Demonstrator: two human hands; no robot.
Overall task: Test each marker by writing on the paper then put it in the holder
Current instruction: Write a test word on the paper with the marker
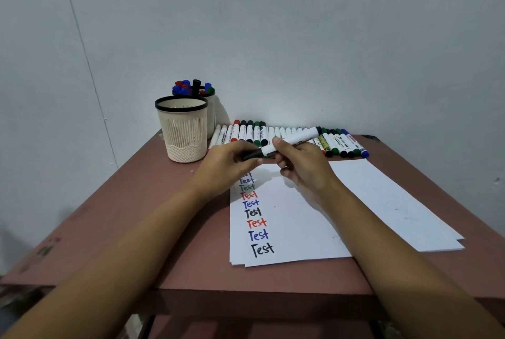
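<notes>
From the head view, I see both hands meeting above the far end of the paper (300, 224), each holding one marker (289, 139). My read on the left hand (229, 159) is that its fingers are curled and pinch the marker's black end, which points toward the left. The right hand (303, 163) has its thumb and fingers wrapped round the white barrel, and the marker's other black tip sticks out up and away past that hand. I cannot tell whether the cap is fully seated or partly pulled. The marker is in the air, tilted, not touching the sheet. Just beyond both hands, against the wall (273, 24), a row of markers (338, 144) lies side by side on the worktop (153, 202), with red, black, green and blue ends. Further left of the left hand stands a cream holder (182, 128) with a black rim, upright; I see nothing sticking out of it. Behind it, touching or just beside it, a second holder (211, 109) carries capped markers standing up, blue, red, black and green. Beneath the left hand and running toward me, a column of the word "Test" (257, 222) is written down the left side of the paper in blue, green, red and black.
</notes>
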